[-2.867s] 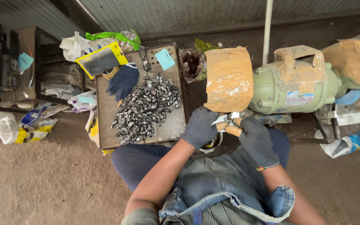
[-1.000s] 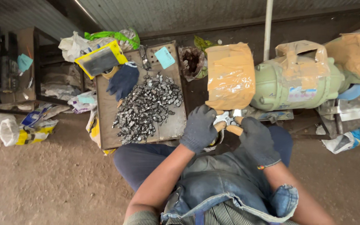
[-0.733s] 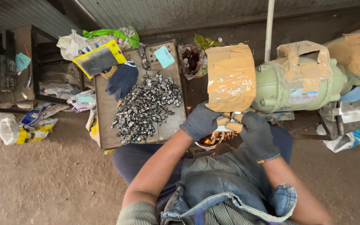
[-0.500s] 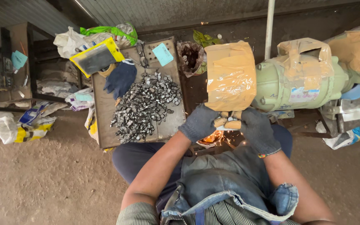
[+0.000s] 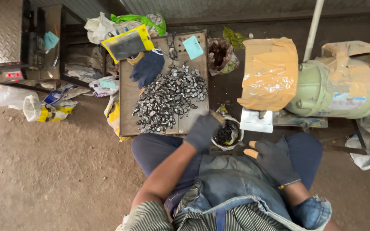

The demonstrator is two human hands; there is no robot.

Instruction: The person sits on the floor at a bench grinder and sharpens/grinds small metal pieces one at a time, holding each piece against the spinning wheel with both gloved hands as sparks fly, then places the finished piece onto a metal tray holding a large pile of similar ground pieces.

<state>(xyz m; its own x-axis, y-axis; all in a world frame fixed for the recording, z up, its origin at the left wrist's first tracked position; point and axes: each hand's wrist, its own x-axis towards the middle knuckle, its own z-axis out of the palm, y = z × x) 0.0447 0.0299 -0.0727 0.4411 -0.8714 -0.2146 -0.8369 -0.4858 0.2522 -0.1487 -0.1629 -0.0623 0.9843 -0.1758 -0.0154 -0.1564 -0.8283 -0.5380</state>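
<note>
A: status on hands?

B: left hand (image 5: 203, 131), dark glove, sits at the rim of a small bowl (image 5: 227, 134) of dark metal bits, between the knees. Fingers curl down over the near edge; grip state: can't tell if clenched on anything, blurred.

A: right?

B: right hand (image 5: 273, 159), dark glove w/ tan fingertips, grip released, fingers spread, nothing in it. Over the right thigh, just beside the bowl, not touching it.

A: bowl location exactly?

B: low, in front of the lap, below the white work rest (image 5: 256, 120) of the grinder. Just right of the tray's near corner.

A: tray?

B: flat brown tray (image 5: 127, 111) to the left, heap of small shiny metal pieces (image 5: 168, 98) on it. Spare dark glove (image 5: 147, 68) at its far end, blue card (image 5: 192, 46) on the far right corner, yellow-edged pouch (image 5: 127, 44) past the far left corner.

A: machine?

B: pale green bench grinder (image 5: 330, 92), wheel guard wrapped in tan tape and cardboard (image 5: 270, 72). Right of the tray, well above the hands in view.

A: surroundings?

B: dirt floor (image 5: 43, 171), plastic bags (image 5: 26, 105) far left, denim apron (image 5: 236, 192) on the lap.
</note>
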